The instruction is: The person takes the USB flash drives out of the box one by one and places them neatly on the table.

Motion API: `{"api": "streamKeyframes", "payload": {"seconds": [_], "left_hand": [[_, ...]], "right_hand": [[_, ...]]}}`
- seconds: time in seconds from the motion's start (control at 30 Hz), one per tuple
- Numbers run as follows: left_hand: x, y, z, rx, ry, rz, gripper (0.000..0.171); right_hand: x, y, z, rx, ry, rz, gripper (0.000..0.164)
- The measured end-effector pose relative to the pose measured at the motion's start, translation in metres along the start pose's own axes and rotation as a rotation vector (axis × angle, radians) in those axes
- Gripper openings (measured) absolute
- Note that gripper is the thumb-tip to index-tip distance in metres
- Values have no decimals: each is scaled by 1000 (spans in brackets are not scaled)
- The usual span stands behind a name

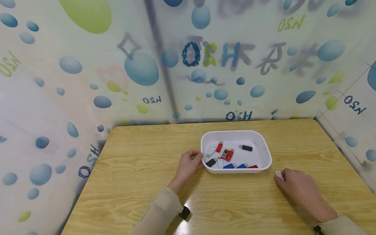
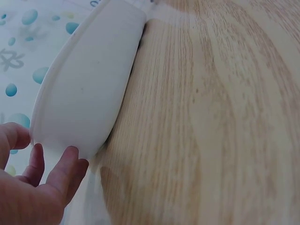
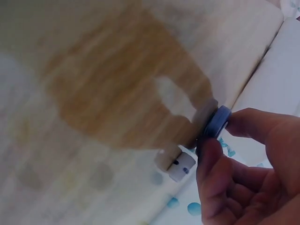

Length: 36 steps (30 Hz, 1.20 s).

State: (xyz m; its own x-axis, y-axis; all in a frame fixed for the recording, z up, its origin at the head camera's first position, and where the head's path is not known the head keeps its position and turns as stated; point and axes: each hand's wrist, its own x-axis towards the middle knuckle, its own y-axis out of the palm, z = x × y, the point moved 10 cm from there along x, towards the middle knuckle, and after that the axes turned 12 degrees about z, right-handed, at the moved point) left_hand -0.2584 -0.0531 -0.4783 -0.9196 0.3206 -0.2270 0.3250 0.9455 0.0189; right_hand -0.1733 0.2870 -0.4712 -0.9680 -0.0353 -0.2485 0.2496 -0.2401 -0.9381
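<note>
A white plastic tray (image 1: 265,156) holds several USB flash drives in red, black, blue and white. At its left end, my left hand (image 1: 188,163) grips the rim. The left wrist view shows fingertips of the left hand (image 2: 47,183) against the tray's outer wall (image 2: 89,79). To the right of the tray, my right hand (image 1: 301,189) pinches a small USB flash drive (image 1: 279,176), whitish from above, between thumb and fingers. In the right wrist view a blue-looking body (image 3: 218,123) shows at the fingertips, and a metal plug (image 3: 181,166) with two holes sticks out beyond the fingers.
The tray stands toward the back of a wood-grain table (image 1: 141,163). Patterned sheeting (image 1: 176,81) with blue and green spots hangs behind the table and along both sides. Inside the tray, a black flash drive (image 1: 246,148) lies apart from the others.
</note>
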Motion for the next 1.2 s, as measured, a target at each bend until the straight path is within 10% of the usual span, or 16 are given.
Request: {"api": "streamKeyframes", "payload": {"seconds": [0.27, 0.8, 1.2], "left_hand": [[-12, 4, -17, 6, 9, -7, 23], [11, -4, 18, -43, -1, -11, 28], [10, -4, 17, -51, 0, 3, 27]], "right_hand": [[-2, -3, 3, -27, -29, -49, 31], [-6, -76, 38, -48, -205, -270, 26], [47, -76, 86, -126, -363, -130, 30]]}}
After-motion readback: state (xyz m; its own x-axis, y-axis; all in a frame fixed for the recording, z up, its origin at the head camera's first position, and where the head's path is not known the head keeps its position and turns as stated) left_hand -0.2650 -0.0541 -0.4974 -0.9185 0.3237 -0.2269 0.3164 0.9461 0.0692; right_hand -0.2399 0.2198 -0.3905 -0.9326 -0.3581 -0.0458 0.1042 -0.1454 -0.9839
